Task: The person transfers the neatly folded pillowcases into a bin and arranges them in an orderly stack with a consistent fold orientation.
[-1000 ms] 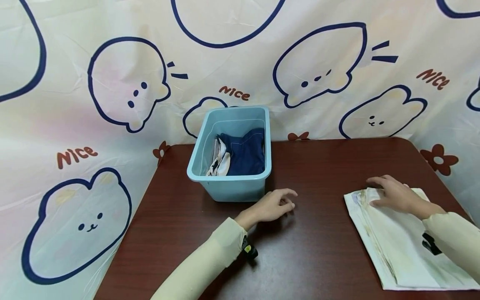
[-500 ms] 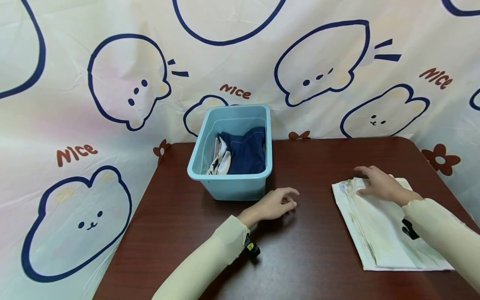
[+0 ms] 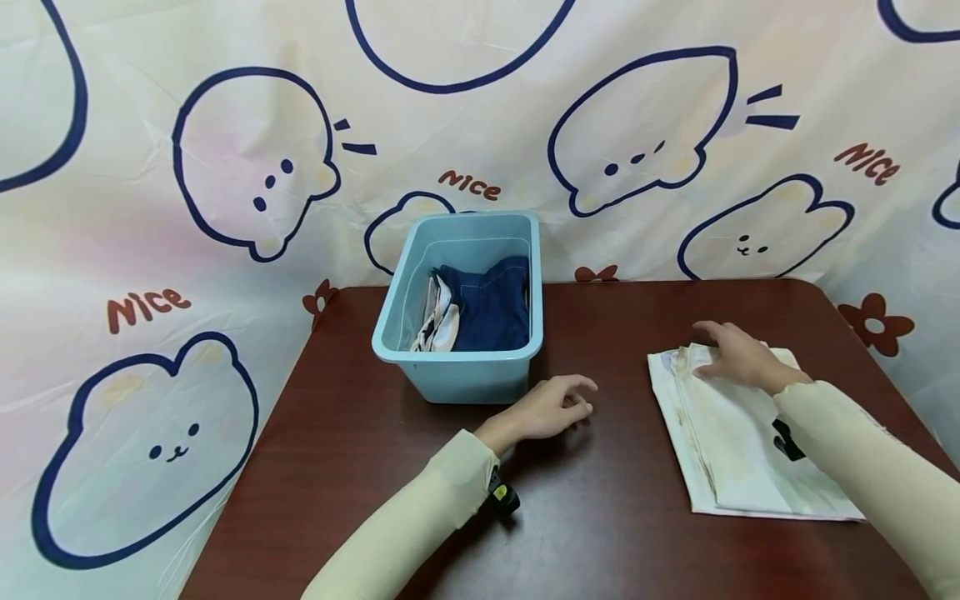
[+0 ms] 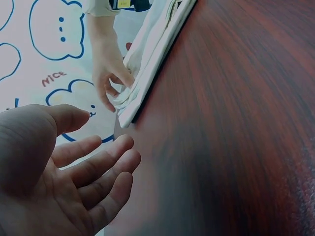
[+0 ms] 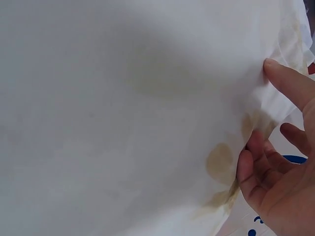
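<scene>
A folded white cloth [image 3: 750, 442] with faint tan markings lies flat on the right side of the table. My right hand [image 3: 738, 358] grips its far edge; in the right wrist view the thumb [image 5: 283, 81] presses on the cloth while other fingers [image 5: 251, 174] curl at its border. My left hand [image 3: 551, 408] hovers low over the table by the bin's front right corner, palm empty and fingers loosely bent, as the left wrist view also shows. The light blue bin [image 3: 465, 379] holds dark blue fabric [image 3: 491, 308] and some white fabric [image 3: 446, 325].
The dark red-brown table [image 3: 600, 517] has rounded far corners. A cartoon-printed curtain [image 3: 465, 125] hangs close behind it and along the sides. The bin stands near the table's far edge, left of the cloth.
My right hand has slid the folded cloth leftward and away from me, so more of it shows. The left hand and the bin have stayed in place.
</scene>
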A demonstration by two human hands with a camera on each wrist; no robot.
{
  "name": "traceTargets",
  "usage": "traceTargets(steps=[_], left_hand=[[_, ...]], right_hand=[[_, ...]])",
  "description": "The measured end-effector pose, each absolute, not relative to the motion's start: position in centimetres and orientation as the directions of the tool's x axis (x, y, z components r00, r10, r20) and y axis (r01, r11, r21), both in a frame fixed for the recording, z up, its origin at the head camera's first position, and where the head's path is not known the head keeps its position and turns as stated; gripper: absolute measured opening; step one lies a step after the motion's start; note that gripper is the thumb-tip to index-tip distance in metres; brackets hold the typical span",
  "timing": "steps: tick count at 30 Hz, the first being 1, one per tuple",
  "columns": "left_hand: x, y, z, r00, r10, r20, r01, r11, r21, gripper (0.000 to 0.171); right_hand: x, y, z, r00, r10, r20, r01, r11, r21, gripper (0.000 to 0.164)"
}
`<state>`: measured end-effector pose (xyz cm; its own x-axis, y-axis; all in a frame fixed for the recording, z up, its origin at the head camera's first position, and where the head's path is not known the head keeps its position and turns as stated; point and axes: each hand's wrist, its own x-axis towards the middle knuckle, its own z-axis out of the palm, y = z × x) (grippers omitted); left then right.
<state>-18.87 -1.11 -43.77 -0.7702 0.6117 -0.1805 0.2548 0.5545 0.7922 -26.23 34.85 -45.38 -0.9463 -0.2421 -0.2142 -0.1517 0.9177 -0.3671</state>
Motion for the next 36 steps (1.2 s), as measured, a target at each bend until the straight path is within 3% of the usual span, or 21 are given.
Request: traceTargets(steps=[7,23,30,36], left_hand=[[-18.9,-0.9,-43.4,-0.779,0.607,-0.157,0.271,0.552,0.789,0.039],[-18.0,1.2,-43.8,-0.804,0.573,-0.157,0.179,0.486,0.856,0.037],[-17.9,2.0,-44.3,-0.81,0.565,-0.155,0.157,0.463,0.872,0.036],[-18.2,2.7,-44.5,-0.811,0.56,-0.166,0.139,0.461,0.877,0.037]], right_hand=[[-26.1,34.6,-45.0,-0.951,-0.237,-0.197,-0.153,0.918,-0.366,0.086],[-23.0,37.2,-43.7,-0.966,-0.246,-0.078,-0.166,0.826,-0.538,0.063],[-20.6,38.8,-43.3,-0.978,-0.208,-0.01,-0.174,0.842,-0.511,0.053],[-19.4,40.2,-43.1,-0.984,-0.172,-0.047,-0.129,0.868,-0.479,0.056]])
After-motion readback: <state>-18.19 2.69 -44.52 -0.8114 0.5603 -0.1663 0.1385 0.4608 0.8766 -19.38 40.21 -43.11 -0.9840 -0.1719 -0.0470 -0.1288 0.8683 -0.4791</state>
